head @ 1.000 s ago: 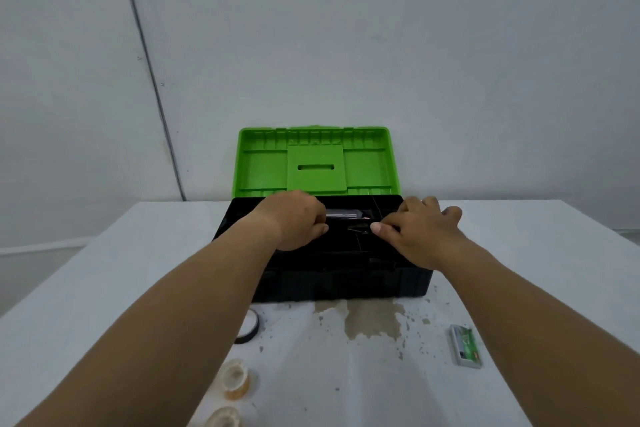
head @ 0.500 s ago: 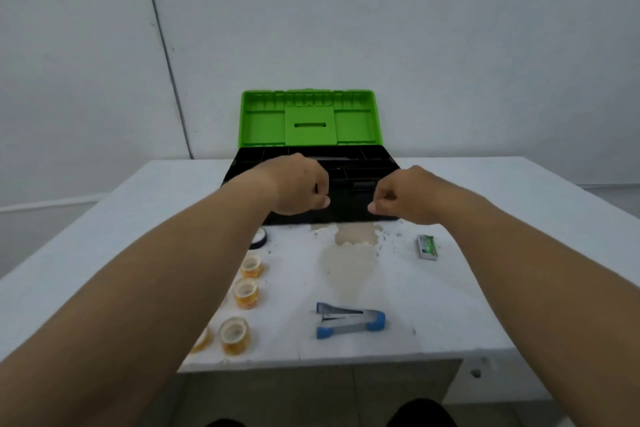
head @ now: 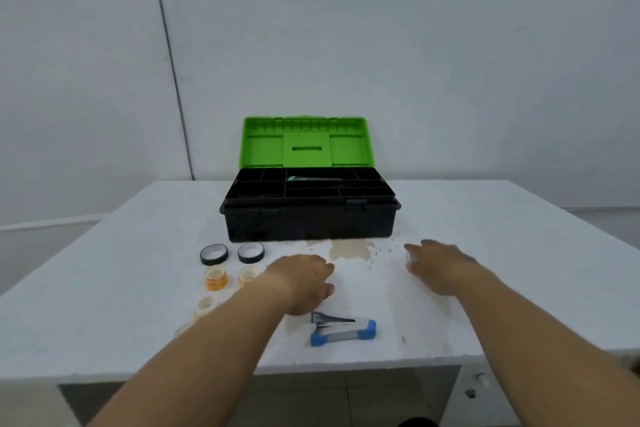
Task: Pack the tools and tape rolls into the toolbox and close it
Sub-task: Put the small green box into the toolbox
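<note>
The black toolbox (head: 308,224) stands at the table's far middle with its green lid (head: 306,144) upright. A green-tipped tool (head: 313,178) lies in its top tray. Two black tape rolls (head: 214,254) and several clear and yellow tape rolls (head: 215,279) lie left of my left arm. A blue and white stapler (head: 343,329) rests near the front edge. My left hand (head: 301,282) hovers palm down just behind the stapler, holding nothing. My right hand (head: 440,267), fingers apart and blurred, lies over a small pale green box (head: 412,257) that is mostly hidden.
The white table (head: 502,253) has a brown stain (head: 349,249) in front of the toolbox. Its front edge is close below the stapler. A white wall stands right behind the toolbox.
Both hands have drawn back from the toolbox tray and dropped toward the table. The left now sits by the stapler, the right over the small green box. The camera has pulled back.
</note>
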